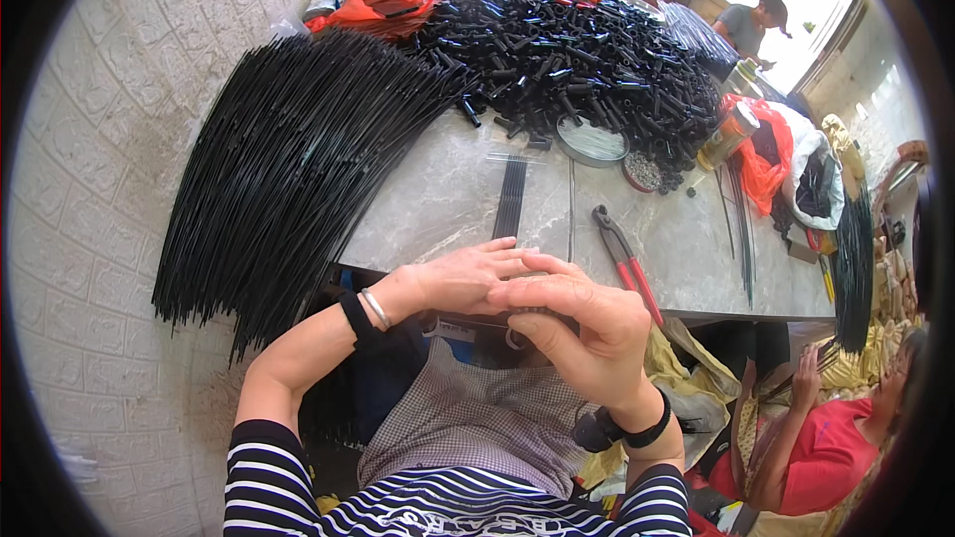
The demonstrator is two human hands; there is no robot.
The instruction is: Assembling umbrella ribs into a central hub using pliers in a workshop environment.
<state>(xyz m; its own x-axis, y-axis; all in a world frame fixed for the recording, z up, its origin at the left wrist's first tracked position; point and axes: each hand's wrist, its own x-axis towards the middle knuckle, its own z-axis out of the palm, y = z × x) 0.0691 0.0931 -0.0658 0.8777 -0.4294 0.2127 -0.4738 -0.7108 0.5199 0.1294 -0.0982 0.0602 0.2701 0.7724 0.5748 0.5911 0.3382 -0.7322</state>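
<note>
A row of thin black rods [510,199] lies side by side near the table's front edge, with a few fine wires [514,157] across its far end. Over the near end of the rods is my left hand [453,278], fingers stretched out and partly hidden behind the other hand. My right hand [592,323] is closed, thumb against bent fingers; something dark shows between them, too hidden to name. End-cutting pincers [627,264] with red handles lie to its right. Beyond are a round dish of fine clear wires [593,141] and a smaller dish of tiny grey pieces [644,173].
A thick bundle of long black rods [288,159] overhangs the table's left side. Short black tubes [557,50] are heaped at the back. Red and white bags [811,179] and a jar [728,134] stand right. A person in red [831,457] sits close by; two others are farther back.
</note>
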